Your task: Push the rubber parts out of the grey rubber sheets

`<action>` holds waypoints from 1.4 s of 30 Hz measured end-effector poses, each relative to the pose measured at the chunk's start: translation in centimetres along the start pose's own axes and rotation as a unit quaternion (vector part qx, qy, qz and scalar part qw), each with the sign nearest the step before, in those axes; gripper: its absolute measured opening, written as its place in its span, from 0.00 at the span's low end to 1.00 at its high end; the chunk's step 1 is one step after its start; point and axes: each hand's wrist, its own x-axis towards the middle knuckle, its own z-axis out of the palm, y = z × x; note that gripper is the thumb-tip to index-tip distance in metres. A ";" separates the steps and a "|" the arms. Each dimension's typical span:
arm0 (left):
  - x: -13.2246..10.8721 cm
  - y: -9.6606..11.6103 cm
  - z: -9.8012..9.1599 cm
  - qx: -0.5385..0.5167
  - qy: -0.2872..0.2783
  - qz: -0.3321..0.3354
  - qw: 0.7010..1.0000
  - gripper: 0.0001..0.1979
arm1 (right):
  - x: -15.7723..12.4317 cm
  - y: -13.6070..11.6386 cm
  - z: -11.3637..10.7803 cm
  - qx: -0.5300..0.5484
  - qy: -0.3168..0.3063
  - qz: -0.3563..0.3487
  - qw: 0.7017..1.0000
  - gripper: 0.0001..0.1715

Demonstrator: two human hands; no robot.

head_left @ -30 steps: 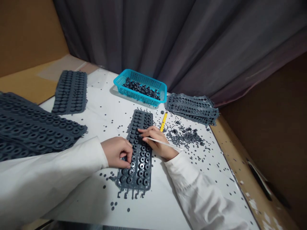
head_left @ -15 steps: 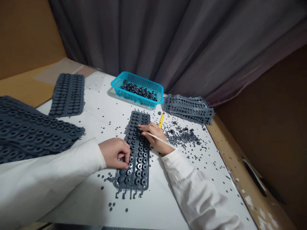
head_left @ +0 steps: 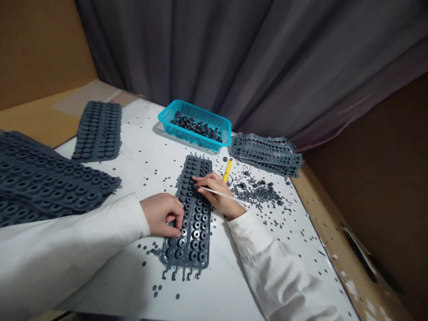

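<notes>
A dark grey moulded rubber sheet with rows of round, ring-topped knobs lies lengthwise before me on the white table. My left hand is closed at its left edge, thumb and curled fingers on the knobs there. Over the sheet's upper right part, my right hand grips a thin white stick-like tool like a pen. The tool's dark tip is near the knobs by my fingertips; whether it touches them I cannot tell. My hands cover part of the rows.
A blue perforated basket of small dark rubber parts stands at the back. Right of it lie stacked sheets full of holes. More knobbed sheets lie at left. A yellow tool and scattered dark discs are at right.
The whole view has shifted slightly, so things appear a little further right. Both hands keep nearly the same place on the sheet, and the tool is still in my right hand.
</notes>
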 end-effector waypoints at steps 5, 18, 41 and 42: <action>0.0 0.1 0.0 0.002 0.005 0.002 1.000 0.03 | 0.2 0.1 0.1 -0.096 -0.035 -0.025 0.994 0.11; -0.1 -0.1 0.0 0.011 0.007 0.018 1.000 0.03 | 0.1 -0.3 -0.2 0.033 0.054 0.014 0.998 0.08; 0.0 -0.2 0.0 0.011 -0.002 0.005 1.000 0.03 | 0.8 1.3 0.4 -0.131 0.011 0.000 0.991 0.12; 0.0 -0.2 0.0 0.011 -0.004 0.005 1.000 0.03 | 0.8 1.4 0.3 -0.135 0.022 0.006 0.991 0.12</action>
